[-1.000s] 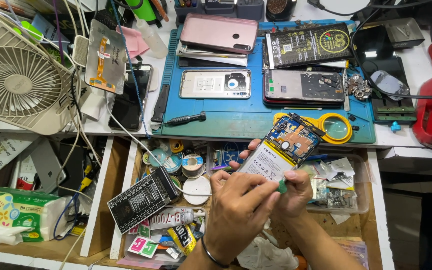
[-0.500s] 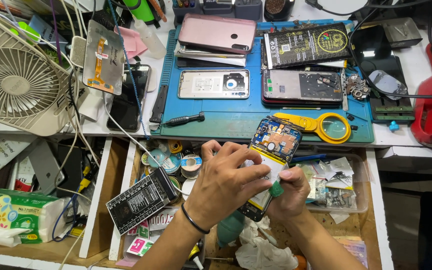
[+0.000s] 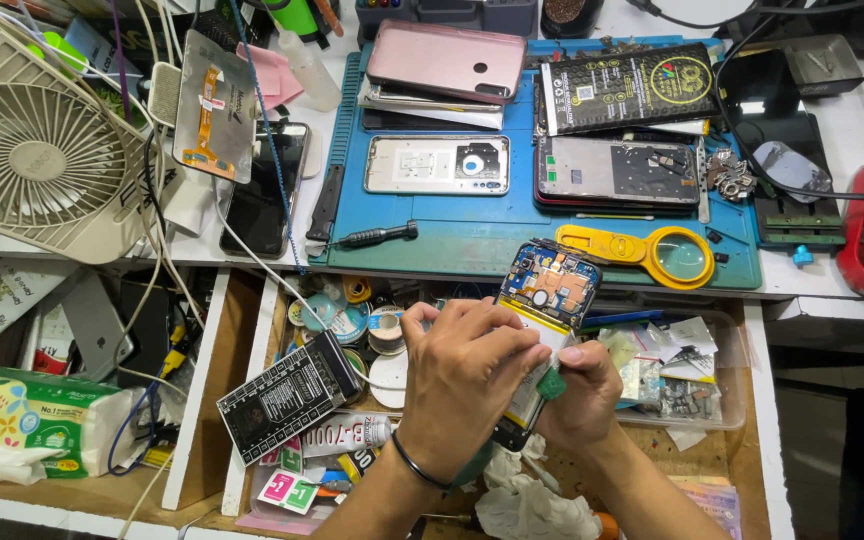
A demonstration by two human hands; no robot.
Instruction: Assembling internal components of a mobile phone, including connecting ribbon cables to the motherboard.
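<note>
Fingers: left hand [image 3: 467,375] wrapped over the middle of an opened phone [image 3: 542,310], fingers curled shut across its pale battery; right hand [image 3: 577,395] beneath and behind, thumb and forefinger pinched on a small green tool [image 3: 551,384] set against the phone's right edge

Held item: phone lay between both hands, above the open drawer [image 3: 752,400], long axis tilted from lower left to upper right; exposed circuit board end stuck out past the fingers toward the desk, lower end hidden by the left wrist. Left hand covered more of it; right hand was nearer the edge where the tool met it

Nearby, in drawer: black flat device [image 3: 287,395], tape rolls [image 3: 387,330], crumpled tissue [image 3: 527,505]

Beyond, on desk: blue mat [image 3: 472,235], black screwdriver [image 3: 372,237], yellow magnifier [image 3: 647,250], two bare phone frames [image 3: 437,165], pink phone back [image 3: 447,60], white fan [image 3: 32,160]
</note>
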